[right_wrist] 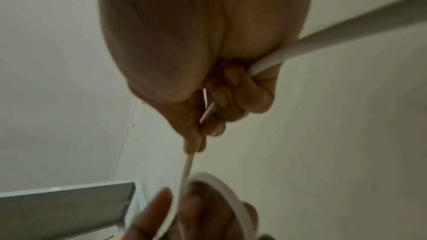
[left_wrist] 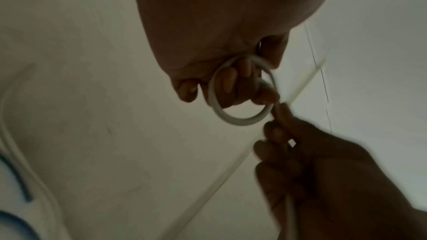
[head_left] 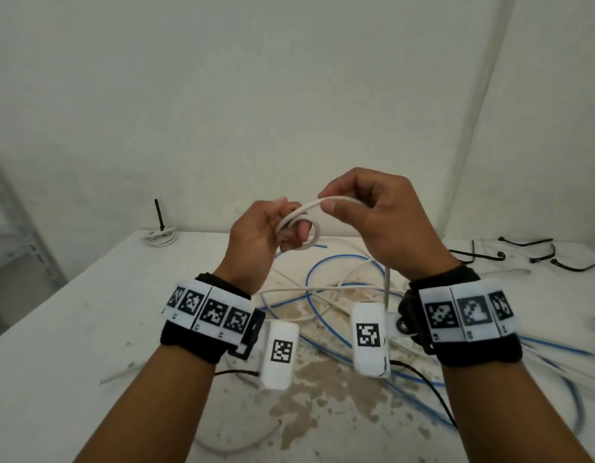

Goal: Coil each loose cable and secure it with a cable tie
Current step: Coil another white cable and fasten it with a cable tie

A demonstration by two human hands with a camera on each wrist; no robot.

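Loops of the white cable sit in our left hand grip above the desk; our right hand, just beside, pinches the strand running rightward, then down.

Loose blue cables clutter the table beneath; its left side lies bare.

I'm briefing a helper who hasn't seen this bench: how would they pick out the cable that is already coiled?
Start at the white table and go to its far left corner by the wall. There lies a small white coiled cable, apart from the loose blue and white cables mid-table, with a black stick upright above it.
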